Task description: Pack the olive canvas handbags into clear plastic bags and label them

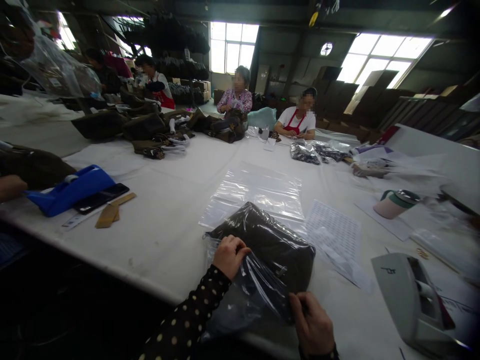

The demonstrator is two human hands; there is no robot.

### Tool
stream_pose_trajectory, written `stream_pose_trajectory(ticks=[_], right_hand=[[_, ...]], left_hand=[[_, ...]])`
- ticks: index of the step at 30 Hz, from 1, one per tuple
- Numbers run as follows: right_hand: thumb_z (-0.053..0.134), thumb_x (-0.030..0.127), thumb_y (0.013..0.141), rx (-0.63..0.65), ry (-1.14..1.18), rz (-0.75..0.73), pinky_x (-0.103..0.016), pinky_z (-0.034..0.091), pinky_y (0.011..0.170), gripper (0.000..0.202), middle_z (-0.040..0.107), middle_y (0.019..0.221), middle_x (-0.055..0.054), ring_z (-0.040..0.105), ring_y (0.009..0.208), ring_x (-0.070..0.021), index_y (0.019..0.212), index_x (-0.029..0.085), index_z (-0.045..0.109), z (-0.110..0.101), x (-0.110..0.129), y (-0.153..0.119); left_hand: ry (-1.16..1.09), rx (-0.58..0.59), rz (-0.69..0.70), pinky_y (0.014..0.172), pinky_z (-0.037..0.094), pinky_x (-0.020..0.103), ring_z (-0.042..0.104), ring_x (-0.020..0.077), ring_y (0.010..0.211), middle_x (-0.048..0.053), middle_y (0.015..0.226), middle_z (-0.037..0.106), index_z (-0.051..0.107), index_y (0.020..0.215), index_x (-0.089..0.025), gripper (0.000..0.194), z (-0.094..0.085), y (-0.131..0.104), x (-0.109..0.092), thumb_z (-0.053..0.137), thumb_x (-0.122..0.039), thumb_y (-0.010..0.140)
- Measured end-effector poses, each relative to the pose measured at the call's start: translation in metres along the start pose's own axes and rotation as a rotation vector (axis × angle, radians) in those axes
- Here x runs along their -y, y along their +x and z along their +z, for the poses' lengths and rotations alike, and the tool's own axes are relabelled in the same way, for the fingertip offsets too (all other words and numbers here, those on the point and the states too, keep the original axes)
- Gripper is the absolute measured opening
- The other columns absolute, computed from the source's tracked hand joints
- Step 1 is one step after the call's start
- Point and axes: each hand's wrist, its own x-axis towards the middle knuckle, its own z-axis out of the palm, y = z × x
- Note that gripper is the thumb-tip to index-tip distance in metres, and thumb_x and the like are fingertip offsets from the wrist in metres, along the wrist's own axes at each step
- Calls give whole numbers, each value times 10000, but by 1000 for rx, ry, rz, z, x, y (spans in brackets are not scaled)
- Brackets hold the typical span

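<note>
In front of me on the white table lies a clear plastic bag [232, 315] with a dark olive folded garment [258, 225] inside. My left hand [229, 256] pinches the film over the garment's near left part, thumb and fingers pressed together. At the lower right, my right hand [313, 322] grips the bag's edge between thumb and fingers. The film is drawn into shiny creases between both hands. Just beyond the garment, flat clear plastic bags [258, 190] lie on the table.
On the left are a blue tape dispenser [71, 190], a dark phone [101, 198] and brown card pieces [112, 210]. To the right are a printed sheet [335, 235], a lidded cup [395, 204] and a grey dispenser [408, 300]. Several people sit across the table near olive garments [146, 122].
</note>
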Motion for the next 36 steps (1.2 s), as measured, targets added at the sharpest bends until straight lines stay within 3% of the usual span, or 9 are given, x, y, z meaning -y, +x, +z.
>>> stream_pose_trajectory(ticks=[3,8,12,18,22,24,28,31,36], right_hand=[[402,601,855,-20,-80,68,-250,360,505,491,464,522,25,456,462,-121,581,202,485,3,6,6],[410,624,836,-43,-113,98,-241,332,497,526,457,505,29,440,449,-105,534,197,464,6,9,10],[420,621,834,-31,-92,97,-235,339,499,524,472,501,28,448,447,-101,534,196,479,6,6,9],[481,601,818,-23,-29,102,-220,391,455,440,501,493,40,469,408,-103,683,189,557,-5,-7,13],[603,349,825,-226,-91,-320,-287,492,686,196,631,894,-54,612,774,-186,986,237,617,-11,6,18],[605,310,821,-152,-136,-540,-419,413,913,218,573,1156,-55,512,1089,-266,1038,324,629,-7,18,24],[658,487,736,72,-274,-542,-523,225,1037,380,464,1337,-58,349,1249,-337,1086,345,619,12,33,38],[703,489,688,108,-295,-535,-530,200,1044,425,446,1354,-73,331,1259,-346,1078,340,624,21,36,45],[635,379,782,74,-65,-560,-509,322,999,351,444,1346,-105,343,1260,-338,1118,278,614,-10,22,44]], left_hand=[[1,12,-20,692,477,337,571,192,723,20,700,601,605,715,-175,135,-7,5,4,599,-296,775],[-6,-318,236,872,471,342,567,187,1006,71,1038,618,564,1052,-181,219,-42,-41,-27,434,-180,875],[263,-133,458,1035,362,417,405,237,1262,94,1312,511,356,1352,-168,476,-12,-81,-26,416,-170,880],[429,-91,214,1034,356,471,306,285,1323,173,1431,339,76,1439,-97,706,48,-76,31,418,-389,894],[410,-85,202,1040,345,473,278,277,1337,163,1442,323,43,1442,-113,704,46,-74,31,417,-351,895],[398,-113,199,1027,361,472,276,274,1338,169,1442,320,30,1441,-111,708,43,-75,25,421,-329,892],[450,-211,282,1058,296,495,231,282,1354,166,1456,289,68,1441,-116,681,41,-80,22,430,-270,885],[555,-150,423,1103,169,512,234,282,1354,125,1428,364,141,1436,-133,653,39,-81,24,449,-242,871],[596,-54,393,1080,230,502,254,283,1346,116,1420,379,153,1433,-120,644,38,-79,25,436,-266,874]])
